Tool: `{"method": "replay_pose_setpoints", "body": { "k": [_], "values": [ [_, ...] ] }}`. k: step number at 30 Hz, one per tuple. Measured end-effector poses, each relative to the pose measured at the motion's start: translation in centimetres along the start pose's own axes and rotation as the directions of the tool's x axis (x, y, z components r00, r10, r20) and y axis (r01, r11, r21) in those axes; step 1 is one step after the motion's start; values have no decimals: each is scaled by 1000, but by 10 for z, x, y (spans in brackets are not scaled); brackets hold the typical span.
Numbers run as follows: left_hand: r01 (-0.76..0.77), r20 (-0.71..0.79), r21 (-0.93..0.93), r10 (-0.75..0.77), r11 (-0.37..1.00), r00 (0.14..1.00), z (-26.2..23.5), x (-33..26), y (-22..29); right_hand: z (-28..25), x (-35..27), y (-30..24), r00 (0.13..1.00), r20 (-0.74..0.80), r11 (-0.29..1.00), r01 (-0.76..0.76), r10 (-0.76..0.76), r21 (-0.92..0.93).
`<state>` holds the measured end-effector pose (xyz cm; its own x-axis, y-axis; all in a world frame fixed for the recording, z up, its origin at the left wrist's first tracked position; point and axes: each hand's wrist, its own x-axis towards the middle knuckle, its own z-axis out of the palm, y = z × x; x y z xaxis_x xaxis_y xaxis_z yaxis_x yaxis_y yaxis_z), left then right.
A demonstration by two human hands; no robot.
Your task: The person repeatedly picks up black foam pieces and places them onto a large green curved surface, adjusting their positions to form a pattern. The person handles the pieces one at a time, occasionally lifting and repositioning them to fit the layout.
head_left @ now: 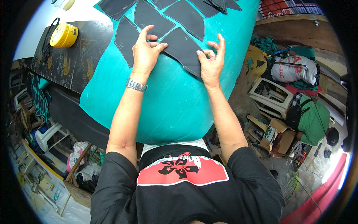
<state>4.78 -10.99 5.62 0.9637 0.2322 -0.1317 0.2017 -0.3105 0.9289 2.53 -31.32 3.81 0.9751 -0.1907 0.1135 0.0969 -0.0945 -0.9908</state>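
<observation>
With thumb and fingers, my left hand pinches the left corner of a black cut panel. At its right corner, my right hand grips the same panel, its other fingers curled up. The panel's near edge looks slightly lifted and casts a dark shadow on the teal sheet beneath. Further black panels, such as a curved one, another at the right and a narrow one at the left, lie flat around it, with small pale marks on them.
A yellow tub stands on the dark board to the left, beside a black cord. Low at the right are an overturned white plastic chair, a stuffed white sack, a cardboard box and a fan. Another white chair is at left.
</observation>
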Motion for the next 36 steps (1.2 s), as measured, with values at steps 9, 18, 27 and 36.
{"method": "replay_pose_setpoints", "body": {
  "k": [9,18,27,36],
  "values": [
    [-22,-75,-18,20,1000,997,1,1,-9,7,-1,7,999,-29,1000,-18,18,-3],
    [-41,-46,75,44,996,998,2,6,-8,9,-3,11,999,-49,999,-1,0,-36],
    [9,-29,46,-8,999,1000,-2,9,-9,11,-6,12,997,-74,999,-17,14,-45],
    [-118,-38,154,126,981,991,7,13,-8,16,-6,9,990,-139,999,-23,18,-33]
  ]
}}
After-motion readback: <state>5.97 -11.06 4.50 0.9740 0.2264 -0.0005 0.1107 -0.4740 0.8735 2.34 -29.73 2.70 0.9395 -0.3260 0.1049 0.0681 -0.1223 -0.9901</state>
